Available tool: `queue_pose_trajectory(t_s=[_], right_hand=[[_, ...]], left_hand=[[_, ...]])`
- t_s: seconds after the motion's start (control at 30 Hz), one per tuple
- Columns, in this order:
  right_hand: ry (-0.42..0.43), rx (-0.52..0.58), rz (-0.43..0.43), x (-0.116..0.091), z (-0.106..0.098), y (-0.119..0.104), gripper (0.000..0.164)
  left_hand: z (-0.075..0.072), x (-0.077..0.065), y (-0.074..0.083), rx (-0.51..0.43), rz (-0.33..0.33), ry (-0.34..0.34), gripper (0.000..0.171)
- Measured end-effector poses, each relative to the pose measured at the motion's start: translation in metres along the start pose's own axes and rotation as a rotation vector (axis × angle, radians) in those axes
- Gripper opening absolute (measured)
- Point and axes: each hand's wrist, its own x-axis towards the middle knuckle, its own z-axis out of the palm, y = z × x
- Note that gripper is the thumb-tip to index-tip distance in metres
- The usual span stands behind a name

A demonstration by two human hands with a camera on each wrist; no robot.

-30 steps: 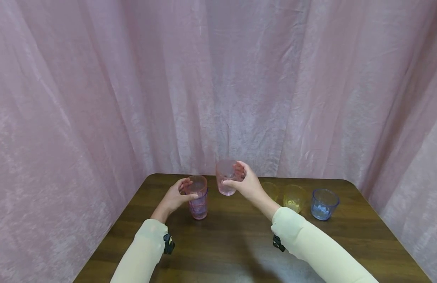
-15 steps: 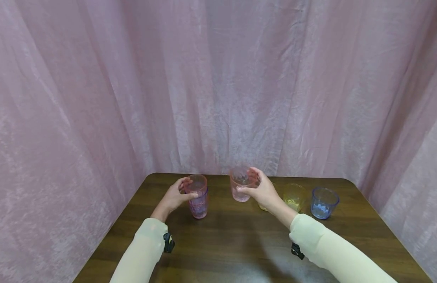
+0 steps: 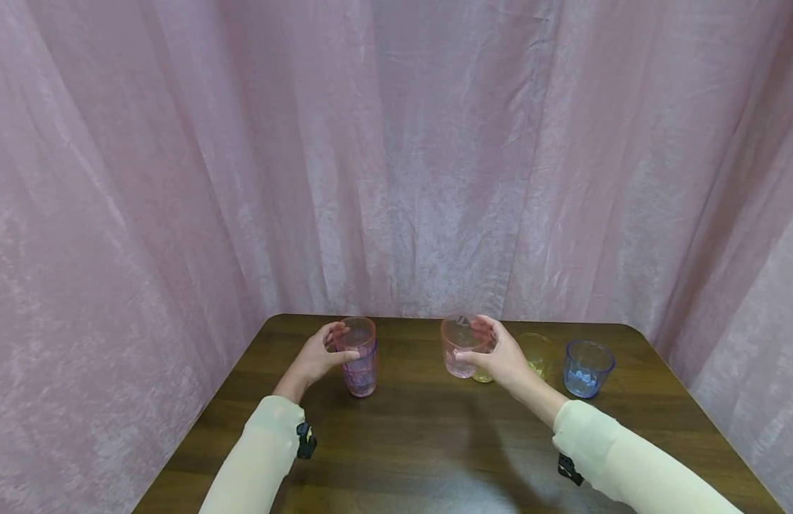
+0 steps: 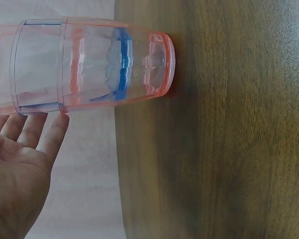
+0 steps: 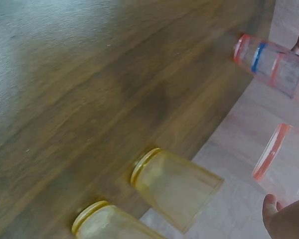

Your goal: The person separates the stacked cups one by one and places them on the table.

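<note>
My left hand point(image 3: 315, 360) grips the upper part of a stack of nested clear plastic cups point(image 3: 360, 375), thumb on the near side and fingers behind. In the left wrist view the stack point(image 4: 97, 64) stands upright on the table, a blue cup between pink ones. Off to the right, my right hand point(image 3: 508, 363) holds a single pink cup point(image 3: 457, 350) by its side, upright. The right wrist view shows that pink cup point(image 5: 289, 164) raised off the tabletop. It overlaps a yellow cup point(image 3: 482, 377), which my right hand partly hides in the head view.
A second yellow cup point(image 3: 536, 350) and a blue cup point(image 3: 587, 377) stand upright in a row on the right of the brown wooden table point(image 3: 402, 442). Past the table's far edge hangs a pink curtain point(image 3: 396, 157).
My right hand has moved right and lower with the pink cup, from near the stack to in front of the nearer yellow cup. My left hand and the stack have stayed put.
</note>
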Motion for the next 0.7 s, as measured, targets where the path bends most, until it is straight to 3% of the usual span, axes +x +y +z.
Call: queue_pose_trajectory(t_s=[0.7], right_hand=[[0.017,-0.066,-0.008,-0.019,-0.014,0.028,0.091]], left_hand=[[-0.001,-0.001,0.002,-0.040,0.003,-0.025,0.083]])
